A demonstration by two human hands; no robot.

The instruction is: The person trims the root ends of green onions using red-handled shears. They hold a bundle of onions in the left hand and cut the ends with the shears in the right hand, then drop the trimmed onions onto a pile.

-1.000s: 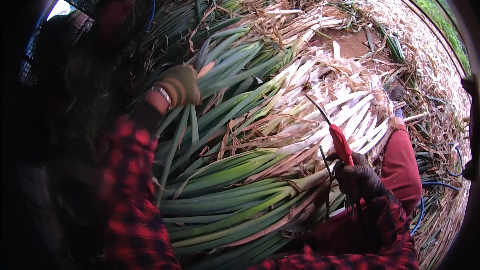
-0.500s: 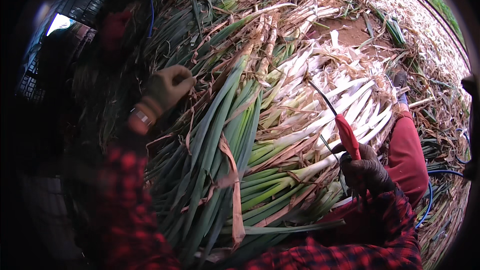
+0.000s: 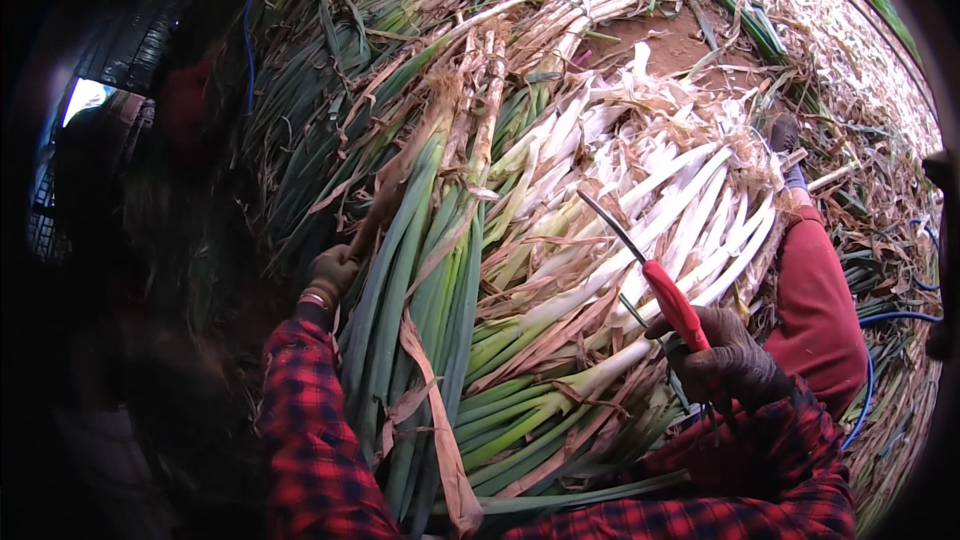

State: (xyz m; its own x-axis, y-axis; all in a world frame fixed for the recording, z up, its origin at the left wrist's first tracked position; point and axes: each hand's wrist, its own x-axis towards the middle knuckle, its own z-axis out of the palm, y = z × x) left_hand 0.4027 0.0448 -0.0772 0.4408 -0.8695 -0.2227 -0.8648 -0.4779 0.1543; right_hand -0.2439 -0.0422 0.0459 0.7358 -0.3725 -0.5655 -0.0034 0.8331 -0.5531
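Observation:
My left hand (image 3: pixel 335 272), gloved, is closed on a long dry brown leaf (image 3: pixel 385 205). That leaf stretches up beside a bunch of green onions (image 3: pixel 400 240), toward their roots, and is partly blurred. In my right hand (image 3: pixel 730 358), in a dark glove, is a red-handled knife (image 3: pixel 675 305) with a narrow, slightly curved blade pointing up and left. Under the blade lie several white-stemmed green onions (image 3: pixel 690 220), their roots at the upper right and green leaves toward me. A thin dark green strip sticks out beside my right fingers.
Uncleaned green onions (image 3: pixel 310 110) with withered leaves are heaped at the far left. Dry husks (image 3: pixel 780 20) litter the ground at the upper right, near bare brown soil (image 3: pixel 655 40). A blue cord (image 3: pixel 868 380) runs past my red-trousered leg (image 3: pixel 815 310). Dark crates stand at the left.
My left hand has come down and nearer from above the leaves, and now grips the dry leaf. The knife stays in my right hand. The whole view has shifted slightly.

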